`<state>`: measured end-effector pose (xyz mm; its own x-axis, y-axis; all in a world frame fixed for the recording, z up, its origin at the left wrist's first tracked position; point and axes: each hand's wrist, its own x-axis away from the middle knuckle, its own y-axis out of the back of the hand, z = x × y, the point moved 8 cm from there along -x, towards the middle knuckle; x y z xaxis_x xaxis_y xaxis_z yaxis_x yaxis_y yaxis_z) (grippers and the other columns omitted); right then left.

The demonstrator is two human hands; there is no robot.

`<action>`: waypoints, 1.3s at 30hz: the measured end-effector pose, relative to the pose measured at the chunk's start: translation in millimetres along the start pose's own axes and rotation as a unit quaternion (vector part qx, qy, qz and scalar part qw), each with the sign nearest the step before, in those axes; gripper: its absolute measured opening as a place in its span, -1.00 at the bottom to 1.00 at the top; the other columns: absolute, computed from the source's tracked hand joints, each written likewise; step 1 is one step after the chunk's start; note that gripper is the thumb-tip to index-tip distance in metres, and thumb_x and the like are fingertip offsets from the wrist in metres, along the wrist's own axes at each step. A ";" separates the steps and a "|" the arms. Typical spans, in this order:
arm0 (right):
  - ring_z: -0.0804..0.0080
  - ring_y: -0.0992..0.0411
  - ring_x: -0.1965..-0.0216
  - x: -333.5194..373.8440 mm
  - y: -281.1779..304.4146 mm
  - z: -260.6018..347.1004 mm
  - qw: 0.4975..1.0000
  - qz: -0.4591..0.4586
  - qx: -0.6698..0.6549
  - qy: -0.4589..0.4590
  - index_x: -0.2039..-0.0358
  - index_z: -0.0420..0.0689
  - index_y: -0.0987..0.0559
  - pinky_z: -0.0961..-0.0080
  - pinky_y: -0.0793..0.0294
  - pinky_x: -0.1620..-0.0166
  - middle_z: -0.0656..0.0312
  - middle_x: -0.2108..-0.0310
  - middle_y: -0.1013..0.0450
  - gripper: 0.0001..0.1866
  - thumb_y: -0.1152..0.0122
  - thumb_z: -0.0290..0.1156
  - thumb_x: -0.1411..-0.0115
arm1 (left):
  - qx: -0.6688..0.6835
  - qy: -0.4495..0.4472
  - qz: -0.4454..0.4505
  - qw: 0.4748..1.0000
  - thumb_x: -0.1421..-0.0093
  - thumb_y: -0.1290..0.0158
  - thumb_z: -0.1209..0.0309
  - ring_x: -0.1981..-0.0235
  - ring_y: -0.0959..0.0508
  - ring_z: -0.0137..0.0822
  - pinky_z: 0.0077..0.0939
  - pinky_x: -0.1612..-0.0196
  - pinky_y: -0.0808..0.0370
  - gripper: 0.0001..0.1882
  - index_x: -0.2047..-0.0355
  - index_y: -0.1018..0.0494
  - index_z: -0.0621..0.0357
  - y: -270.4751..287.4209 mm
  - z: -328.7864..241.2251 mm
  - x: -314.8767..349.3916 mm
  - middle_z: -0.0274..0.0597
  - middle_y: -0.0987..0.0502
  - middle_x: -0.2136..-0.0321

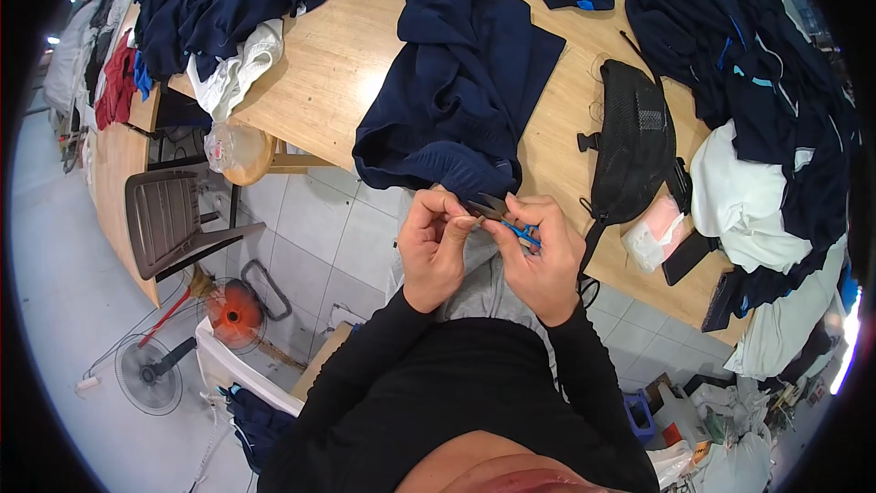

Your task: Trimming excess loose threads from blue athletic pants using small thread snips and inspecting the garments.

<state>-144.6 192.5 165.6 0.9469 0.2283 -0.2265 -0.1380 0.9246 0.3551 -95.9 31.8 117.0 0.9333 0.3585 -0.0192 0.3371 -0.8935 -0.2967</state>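
A navy blue garment [456, 96], apparently with a gathered waistband at its near end, lies across the table edge before me. My right hand [545, 260] is closed on small thread snips [524, 235] with blue handles. Their dark blades point left, close to the waistband. My left hand [432, 248] pinches thumb against fingers at the garment's near edge, right by the blade tips. Whatever sits between those fingers is too small to make out.
The wooden table [315, 64] carries navy piles at left [228, 0] and right [730, 46]. A black waist bag [634, 141], a tissue pack [657, 233] and white cloth [744, 196] lie to the right. A brown chair [164, 219] and fan [151, 374] stand at left.
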 end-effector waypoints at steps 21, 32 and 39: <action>0.41 -0.64 0.29 13.7 10.9 -19.2 0.998 -0.025 -0.037 -0.042 0.01 -0.29 -0.64 0.49 -0.62 0.23 0.07 0.19 -0.65 -0.58 -0.66 -0.59 -0.15 | -0.087 -0.034 -0.068 0.993 -0.37 -0.32 0.67 0.47 -0.51 -0.68 -0.77 0.41 -0.40 -0.84 0.12 -0.56 0.28 8.2 -1.3 -2.9 -0.38 -0.54 0.41; 0.32 -0.65 0.31 10.4 8.3 -10.2 1.000 0.005 -0.023 -0.020 0.03 -0.30 -0.66 0.47 -0.63 0.23 0.06 0.21 -0.64 -0.59 -0.65 -0.59 -0.14 | -0.085 -0.068 0.007 0.994 -0.48 -0.21 0.56 0.39 -0.42 -0.57 -0.69 0.32 -0.39 -0.85 0.13 -0.42 0.26 2.8 -2.2 -3.4 -0.31 -0.49 0.32; 0.28 -0.68 0.29 8.4 6.1 -6.9 0.999 0.017 -0.023 -0.021 0.04 -0.31 -0.66 0.45 -0.64 0.21 0.03 0.19 -0.64 -0.60 -0.64 -0.60 -0.14 | -0.102 -0.068 0.023 0.992 -0.48 -0.22 0.54 0.37 -0.42 -0.56 -0.69 0.29 -0.40 -0.84 0.13 -0.42 0.25 0.8 -3.6 -2.6 -0.30 -0.48 0.32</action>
<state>-139.5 202.2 159.6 0.9525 0.2478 -0.1770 -0.1825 0.9298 0.3197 -97.6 29.1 120.3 0.9278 0.3368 -0.1603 0.3254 -0.9409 -0.0939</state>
